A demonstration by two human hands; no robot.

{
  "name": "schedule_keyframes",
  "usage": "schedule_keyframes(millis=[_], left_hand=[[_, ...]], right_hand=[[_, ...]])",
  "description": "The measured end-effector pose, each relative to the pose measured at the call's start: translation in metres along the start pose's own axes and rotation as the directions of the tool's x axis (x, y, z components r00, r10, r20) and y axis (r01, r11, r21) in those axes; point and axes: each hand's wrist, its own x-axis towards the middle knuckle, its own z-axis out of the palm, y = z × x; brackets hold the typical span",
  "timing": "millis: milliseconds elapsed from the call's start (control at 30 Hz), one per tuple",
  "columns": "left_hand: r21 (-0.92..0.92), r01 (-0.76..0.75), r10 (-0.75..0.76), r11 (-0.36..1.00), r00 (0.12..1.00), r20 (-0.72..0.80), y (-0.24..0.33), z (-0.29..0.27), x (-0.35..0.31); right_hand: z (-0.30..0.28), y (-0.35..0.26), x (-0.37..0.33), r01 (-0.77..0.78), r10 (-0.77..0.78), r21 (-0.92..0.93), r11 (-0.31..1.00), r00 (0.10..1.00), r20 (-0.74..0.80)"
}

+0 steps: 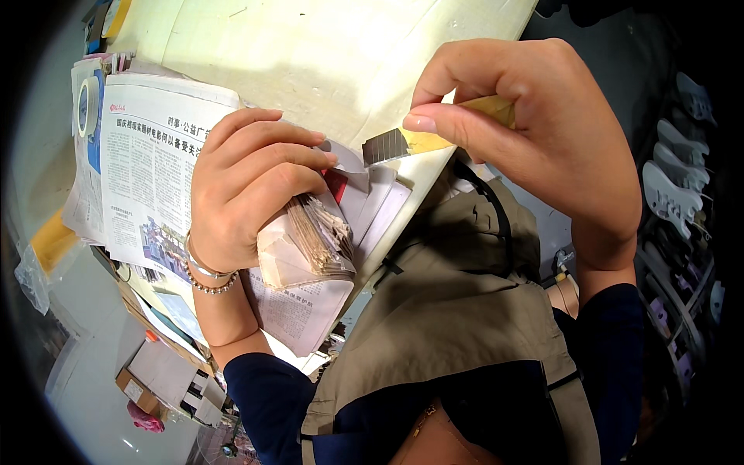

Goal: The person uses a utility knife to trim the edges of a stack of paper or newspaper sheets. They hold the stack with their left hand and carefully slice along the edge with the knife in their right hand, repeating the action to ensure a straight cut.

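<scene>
My right hand [542,124] pinches a snap-off blade [385,147] between thumb and fingers. Yellow tape or paper wraps the end I hold, and the bare grey blade points left, toward my other hand. My left hand [252,182], with bracelets at the wrist, curls its fingers over a thick wad of folded paper [314,244] with worn, brownish layered edges. Under and beside the wad lie loose newspaper sheets [298,314]. The blade tip is close to the left fingertips, above the sheets' edge; whether it touches paper I cannot tell.
A stack of newspapers [147,170] covers the left of the pale table [310,46]. On the stack's far left sits a roll of tape [87,105]. White guitar-body-shaped pieces [670,190] stand at the right. A cardboard box [139,391] is on the floor at lower left.
</scene>
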Motion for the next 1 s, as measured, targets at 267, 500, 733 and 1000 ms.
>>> schedule_keyframes(millis=[267,500,733,1000], left_hand=[[0.009,-0.017,0.016,1.0,1.0,0.019,-0.001,0.001,0.0],[-0.014,-0.045,0.045,0.999,0.998,0.046,-0.005,0.004,0.005],[-0.058,-0.047,0.051,0.997,0.997,0.059,-0.01,0.009,0.006],[-0.134,-0.05,0.062,0.99,0.995,0.082,-0.016,0.008,0.004]], right_hand=[[-0.009,-0.003,0.022,-0.252,0.261,-0.07,0.965,0.943,0.207],[-0.029,0.02,0.058,-0.313,0.204,0.119,0.942,0.818,0.538],[-0.025,-0.008,0.067,-0.259,0.283,-0.123,0.958,0.786,0.55],[-0.031,-0.01,0.052,-0.119,0.171,-0.14,0.983,0.869,0.464]])
